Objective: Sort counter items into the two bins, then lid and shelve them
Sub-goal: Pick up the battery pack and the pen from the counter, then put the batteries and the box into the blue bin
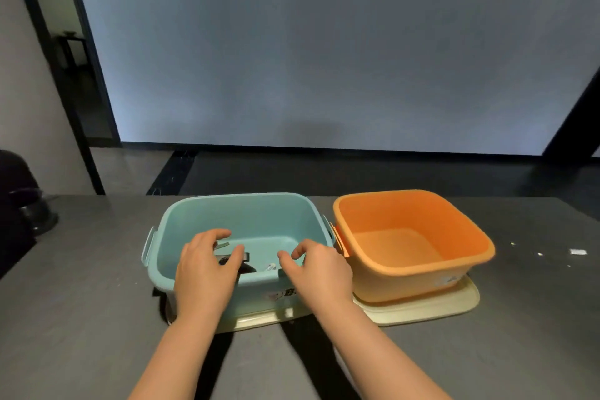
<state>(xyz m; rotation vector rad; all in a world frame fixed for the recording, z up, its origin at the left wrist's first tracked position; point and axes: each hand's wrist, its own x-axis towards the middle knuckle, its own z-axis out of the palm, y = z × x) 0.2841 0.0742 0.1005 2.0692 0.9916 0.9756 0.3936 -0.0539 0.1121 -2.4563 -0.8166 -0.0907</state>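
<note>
A teal bin (240, 214) stands on a cream lid (253, 321) at the middle of the grey counter (81, 302). To its right an empty orange bin (412, 237) rests on another cream lid (454, 305). Small items lie on the teal bin's floor: a dark one (245, 257) and a white one (271, 267), partly hidden by my hands. My left hand (204, 273) hovers over the bin's front left, fingers curled and apart, holding nothing. My right hand (319, 273) hovers over the front right, likewise curled with nothing in it.
A dark round object (32, 211) sits at the counter's far left edge. Small white scraps (578, 252) lie on the counter at the far right. Beyond the counter are a dark floor and a large pale wall panel.
</note>
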